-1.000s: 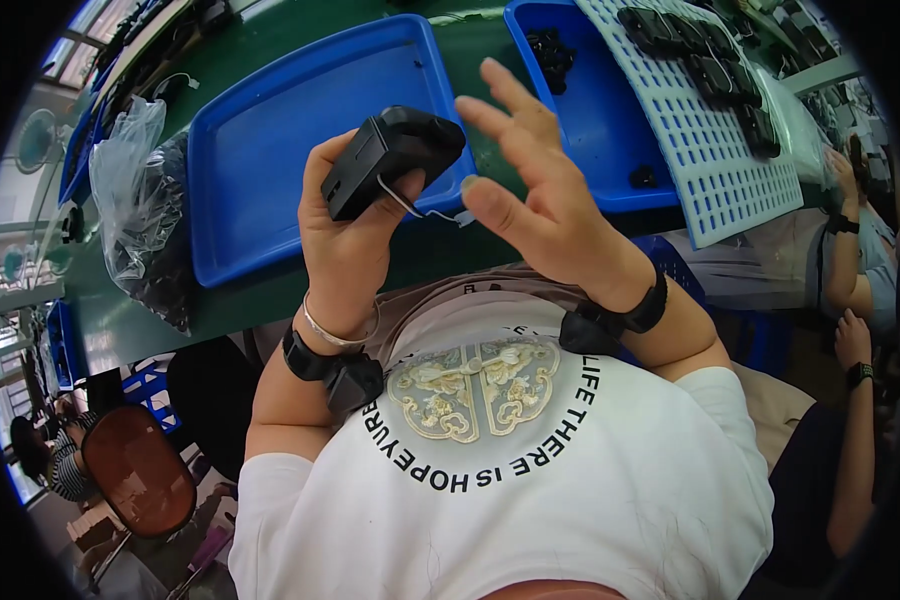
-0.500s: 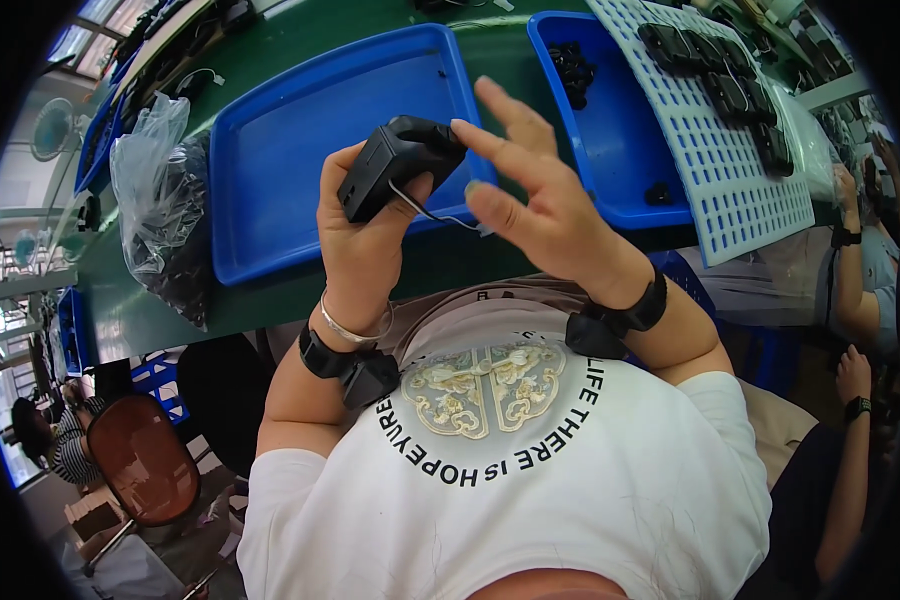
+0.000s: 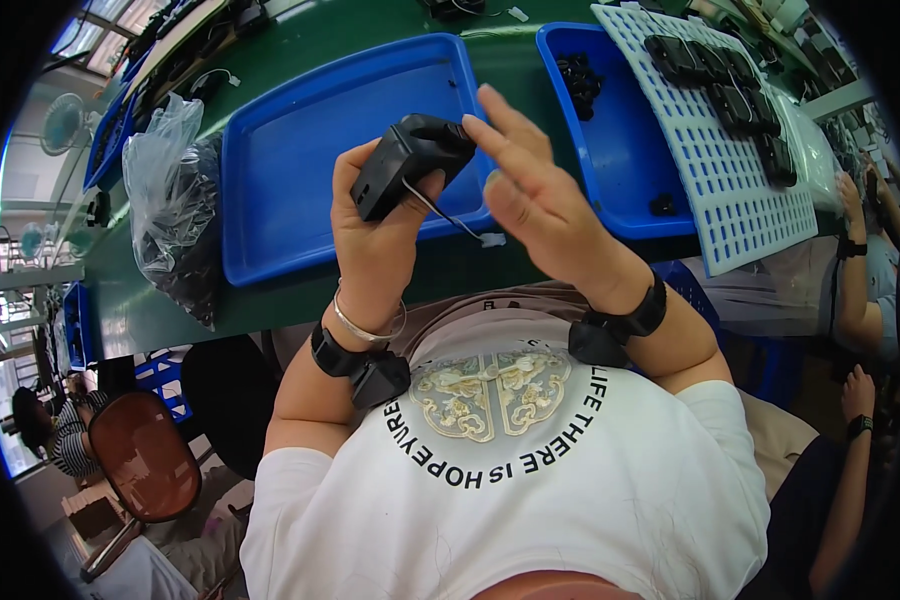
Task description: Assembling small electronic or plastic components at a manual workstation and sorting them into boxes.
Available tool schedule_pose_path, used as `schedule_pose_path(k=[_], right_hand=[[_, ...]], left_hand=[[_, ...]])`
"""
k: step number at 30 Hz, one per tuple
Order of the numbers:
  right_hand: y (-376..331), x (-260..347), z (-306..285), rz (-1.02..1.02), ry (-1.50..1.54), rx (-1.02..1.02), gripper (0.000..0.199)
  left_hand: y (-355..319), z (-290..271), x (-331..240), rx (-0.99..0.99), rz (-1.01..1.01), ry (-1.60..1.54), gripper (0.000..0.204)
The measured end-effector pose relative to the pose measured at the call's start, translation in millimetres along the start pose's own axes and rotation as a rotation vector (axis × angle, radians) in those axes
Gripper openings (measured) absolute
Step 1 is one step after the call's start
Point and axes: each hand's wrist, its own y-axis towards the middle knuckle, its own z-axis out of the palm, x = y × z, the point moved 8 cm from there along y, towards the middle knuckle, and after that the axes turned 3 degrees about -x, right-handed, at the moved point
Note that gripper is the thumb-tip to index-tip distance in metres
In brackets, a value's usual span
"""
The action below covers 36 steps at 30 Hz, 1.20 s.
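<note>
My left hand (image 3: 380, 225) grips a black plastic device housing (image 3: 410, 165) and holds it up, tilted, above the near part of a large blue tray (image 3: 300, 250). From the housing runs a thin cable ending in a small white connector (image 3: 492, 240), which hangs loose below it. My right hand (image 3: 550, 205) is at the housing's right end with its fingers stretched out. Its index fingertip touches or nearly touches a small dark part there; I cannot tell which. The thumb points toward the housing but stays apart from it.
Left of the tray slumps a clear plastic bag (image 3: 175, 220) of dark parts. A second blue tray (image 3: 620, 170) on the right holds small black pieces. Over its edge leans a white perforated board (image 3: 745, 205) carrying several black housings (image 3: 730, 105). Other people sit at the right.
My right hand's fingers have drawn slightly closer together. The housing stays in my left hand at nearly the same tilt. The whole view has shifted a little.
</note>
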Motion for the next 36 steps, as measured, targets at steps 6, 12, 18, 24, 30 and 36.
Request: schedule_pose_path(k=[6, 12, 18, 24, 30, 36], right_hand=[[0.4, 17.4, -6.8, -0.095, -0.007, 0.045, 0.067], [9.1, 5.7, -14.2, 0.063, -0.012, -0.037, 0.066], [2.7, 18.7, 3.8, -0.070, -0.056, 0.075, 0.066], [4.9, 15.9, 0.2, 0.001, -0.039, 0.037, 0.068], [7.7, -4.0, -3.1, 0.137, 0.028, -0.047, 0.070], [7.0, 8.5, 6.2, 0.116, 0.120, 0.008, 0.075]], left_hand=[[8.1, -6.0, -2.0, 0.017, 0.067, 0.087, 0.039], [5.8, -3.1, -5.4, 0.005, 0.050, 0.044, 0.039], [8.0, -4.6, -2.6, -0.025, 0.020, -0.010, 0.039], [11.0, -1.8, -4.6, -0.030, 0.026, 0.002, 0.039], [9.3, 4.8, -19.2, -0.014, 0.220, 0.252, 0.039], [9.9, 2.6, -14.9, 0.005, 0.187, 0.324, 0.040]])
